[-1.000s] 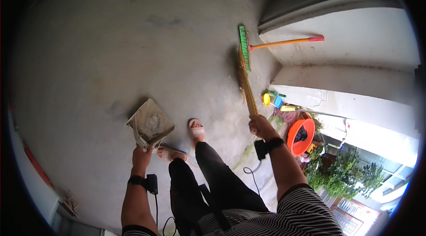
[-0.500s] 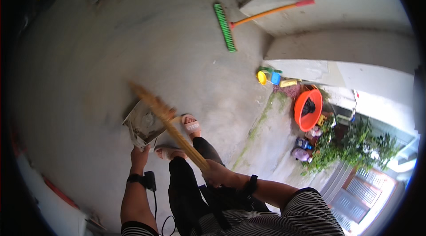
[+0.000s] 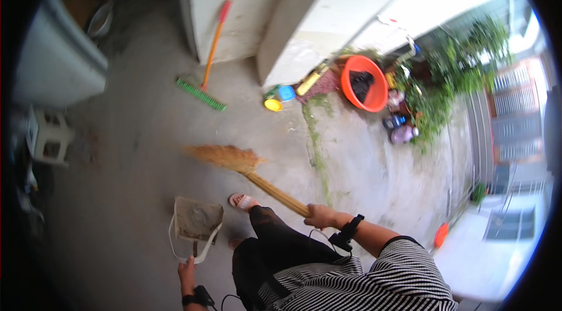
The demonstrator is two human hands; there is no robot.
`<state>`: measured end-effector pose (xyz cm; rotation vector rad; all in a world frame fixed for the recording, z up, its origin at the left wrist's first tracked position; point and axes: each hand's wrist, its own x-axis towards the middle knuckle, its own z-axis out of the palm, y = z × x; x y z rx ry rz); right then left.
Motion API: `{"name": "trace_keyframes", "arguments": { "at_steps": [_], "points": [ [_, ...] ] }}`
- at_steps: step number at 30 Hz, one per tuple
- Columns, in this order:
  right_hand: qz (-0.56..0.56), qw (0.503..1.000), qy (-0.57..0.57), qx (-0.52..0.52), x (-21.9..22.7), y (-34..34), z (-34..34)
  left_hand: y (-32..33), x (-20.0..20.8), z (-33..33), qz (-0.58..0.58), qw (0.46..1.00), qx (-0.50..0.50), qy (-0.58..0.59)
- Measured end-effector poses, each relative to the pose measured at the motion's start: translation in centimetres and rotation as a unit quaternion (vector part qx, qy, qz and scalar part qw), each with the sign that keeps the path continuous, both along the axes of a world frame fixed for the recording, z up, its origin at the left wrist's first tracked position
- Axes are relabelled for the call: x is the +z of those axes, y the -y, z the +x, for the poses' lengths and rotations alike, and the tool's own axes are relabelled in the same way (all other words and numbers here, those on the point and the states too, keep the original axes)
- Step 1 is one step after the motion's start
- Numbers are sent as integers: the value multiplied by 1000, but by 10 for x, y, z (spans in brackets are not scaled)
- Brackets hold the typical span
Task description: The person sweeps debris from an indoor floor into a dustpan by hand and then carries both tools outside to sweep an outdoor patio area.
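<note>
Broom gripped in our right hand, fingers wrapped round the shaft: a sweeping step, we judge, over concrete floor, bristles ahead of the dustpan our left hand clasps by its white handle. The broom's long axis slants forward and leftward, bristles leading. The next stroke likely calls for drawing them toward a steadied dustpan.

Right fingers grip broom, seemingly off floor.

The stool stands left, the tub right, the broom between.
</note>
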<state>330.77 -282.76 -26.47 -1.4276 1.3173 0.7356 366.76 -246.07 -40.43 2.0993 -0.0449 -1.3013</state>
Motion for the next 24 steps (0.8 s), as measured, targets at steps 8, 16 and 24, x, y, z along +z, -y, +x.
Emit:
{"name": "trace_keyframes", "arguments": {
  "at_steps": [8,16,24],
  "points": [
    [-23,920,-56,-387,5,-155,-177,41,75,14,-82,993,-61,62],
    [-37,570,0,-821,50,-456,-281,85,183,-33,-105,982,-159,8],
    [-65,214,-29,-974,77,-668,-265,114,212,-137,-77,953,-292,-7]
  ]
}}
